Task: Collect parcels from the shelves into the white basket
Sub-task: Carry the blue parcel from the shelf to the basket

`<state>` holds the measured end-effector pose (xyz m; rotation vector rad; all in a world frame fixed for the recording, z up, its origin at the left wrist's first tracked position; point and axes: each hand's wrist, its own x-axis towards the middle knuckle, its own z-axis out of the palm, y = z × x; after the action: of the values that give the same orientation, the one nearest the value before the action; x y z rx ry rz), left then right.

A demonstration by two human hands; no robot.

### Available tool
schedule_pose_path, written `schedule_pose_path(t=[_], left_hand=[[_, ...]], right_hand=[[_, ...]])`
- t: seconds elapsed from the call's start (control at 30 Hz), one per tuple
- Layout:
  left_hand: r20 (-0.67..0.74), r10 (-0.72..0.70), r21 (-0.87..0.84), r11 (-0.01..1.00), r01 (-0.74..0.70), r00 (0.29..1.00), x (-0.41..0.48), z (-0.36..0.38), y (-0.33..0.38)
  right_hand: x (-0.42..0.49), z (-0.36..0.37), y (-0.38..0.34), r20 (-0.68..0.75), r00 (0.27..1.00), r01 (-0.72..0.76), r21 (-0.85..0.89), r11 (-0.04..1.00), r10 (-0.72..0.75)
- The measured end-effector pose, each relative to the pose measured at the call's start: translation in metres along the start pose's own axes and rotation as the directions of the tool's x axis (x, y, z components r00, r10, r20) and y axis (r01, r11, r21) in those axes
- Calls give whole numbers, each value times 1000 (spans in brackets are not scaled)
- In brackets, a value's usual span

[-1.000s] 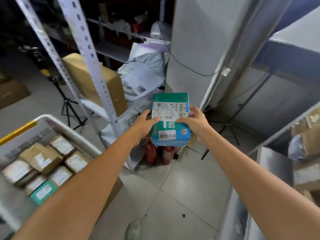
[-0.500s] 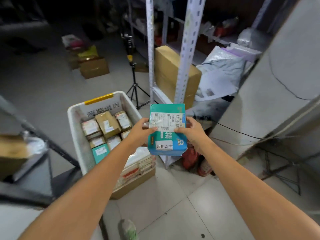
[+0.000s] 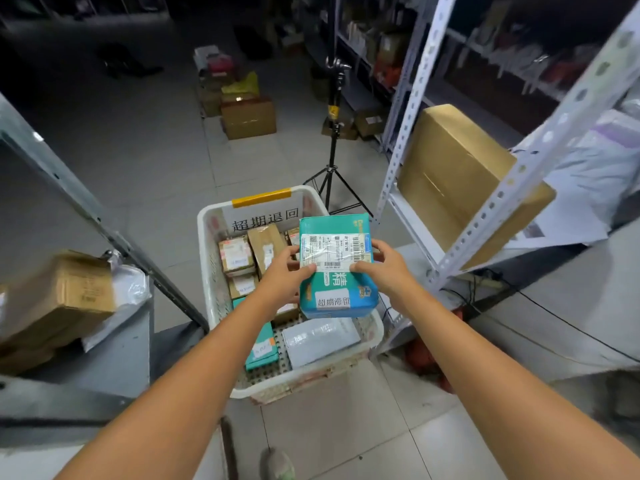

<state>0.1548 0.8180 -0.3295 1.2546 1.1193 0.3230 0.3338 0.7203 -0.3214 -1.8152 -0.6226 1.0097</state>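
Observation:
I hold a teal parcel (image 3: 336, 271) with white shipping labels between both hands, above the right half of the white basket (image 3: 207, 265). My left hand (image 3: 284, 275) grips its left edge and my right hand (image 3: 384, 268) grips its right edge. The basket stands on the floor in front of me, with a yellow strip and a printed sign on its far wall. Inside lie several small brown boxes (image 3: 265, 249), a teal box (image 3: 261, 348) and a grey mailer bag (image 3: 320, 339).
A white perforated shelf post (image 3: 512, 178) and a large brown carton (image 3: 457, 174) stand to the right. A grey shelf with a carton (image 3: 59, 296) is at my left. A black tripod (image 3: 332, 140) stands behind the basket. Boxes (image 3: 247, 117) sit on the far floor.
My view has swung left from the shelf to the basket. Both hands have kept hold of the teal parcel, which now hangs over the basket instead of beside it.

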Motion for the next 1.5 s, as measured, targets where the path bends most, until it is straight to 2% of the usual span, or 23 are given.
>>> schedule_pose_path(t=[0.3, 0.5, 0.67, 1.03, 1.5], left_hand=[[-87, -65, -118, 992, 54, 994, 94, -16, 3], [-186, -106, -163, 984, 76, 977, 166, -24, 0], [-234, -138, -159, 982, 102, 962, 232, -35, -16], [-179, -119, -107, 989, 101, 977, 357, -63, -63], [-113, -87, -58, 995, 81, 990, 403, -79, -95]], right_hand=[[116, 24, -17, 140, 990, -21, -90, 996, 33], [208, 44, -16, 253, 967, 19, -177, 984, 26], [272, 64, -8, 288, 957, 45, -251, 967, 31], [375, 119, 37, 192, 981, 67, -457, 887, 25], [408, 144, 61, 45, 999, 12, -592, 806, 17]])
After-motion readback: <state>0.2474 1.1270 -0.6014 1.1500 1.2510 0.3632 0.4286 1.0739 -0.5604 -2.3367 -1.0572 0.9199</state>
